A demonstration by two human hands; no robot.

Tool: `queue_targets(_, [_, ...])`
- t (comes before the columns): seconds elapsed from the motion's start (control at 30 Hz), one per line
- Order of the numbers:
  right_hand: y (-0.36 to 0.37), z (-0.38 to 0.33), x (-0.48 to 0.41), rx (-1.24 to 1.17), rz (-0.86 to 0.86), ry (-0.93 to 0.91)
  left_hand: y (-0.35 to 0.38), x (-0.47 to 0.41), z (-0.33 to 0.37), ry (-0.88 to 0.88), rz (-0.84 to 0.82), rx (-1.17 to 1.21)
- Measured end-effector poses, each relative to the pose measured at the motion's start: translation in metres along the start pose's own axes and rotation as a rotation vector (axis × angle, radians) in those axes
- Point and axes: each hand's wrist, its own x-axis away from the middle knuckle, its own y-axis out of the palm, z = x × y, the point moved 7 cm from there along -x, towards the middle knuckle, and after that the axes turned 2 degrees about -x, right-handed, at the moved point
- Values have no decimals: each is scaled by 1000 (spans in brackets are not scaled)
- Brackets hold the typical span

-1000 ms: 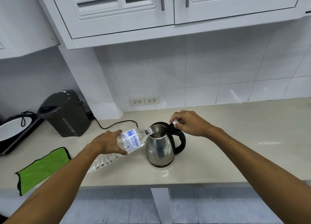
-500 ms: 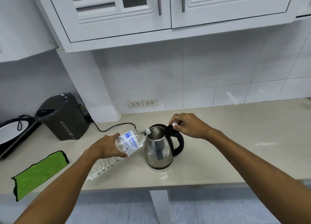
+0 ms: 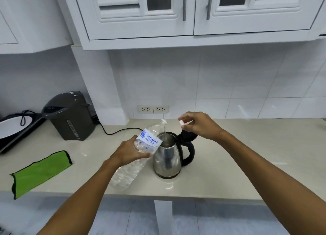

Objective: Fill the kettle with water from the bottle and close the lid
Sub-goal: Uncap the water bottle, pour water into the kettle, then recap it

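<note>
Beige countertop [image 3: 247, 164] meets white tiled wall [image 3: 229, 79], white cabinets [image 3: 137, 14] overhead.

Tilted bottle [image 3: 141, 150] beside open steel kettle [image 3: 167, 160]

A pale beige stone counter [image 3: 247, 157] carries a steel kettle with black handle [image 3: 167, 159] mid-counter, a dark grey thermo pot [image 3: 70, 116] toward the back left, a green cloth [image 3: 40, 171] near the front-left edge, and what may be a cooktop [image 3: 15, 129] at the left edge.
</note>
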Motion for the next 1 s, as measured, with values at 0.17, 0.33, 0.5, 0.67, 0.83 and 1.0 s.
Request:
queue_targets(0.17, [2,-29,-14,-13,-33,-63,13,10,21,73,35,153])
queue_targets(0.33, [-8,-46,-24,78,-26,-130,27,19,34,107,43,284])
queue_targets(0.5, [-16,-56,-25,210,-120,-161,34,26,43,147,-13,326])
queue_targets(0.67, [-24,-72,-23,115,-321,-218,36,30,50,176,-96,366])
queue_targets(0.83, [-35,-84,-27,47,-374,-236,31,33,61,204,-113,413])
queue_targets(1.0, [-39,-89,-32,88,-354,-147,29,35,71,236,-128,448])
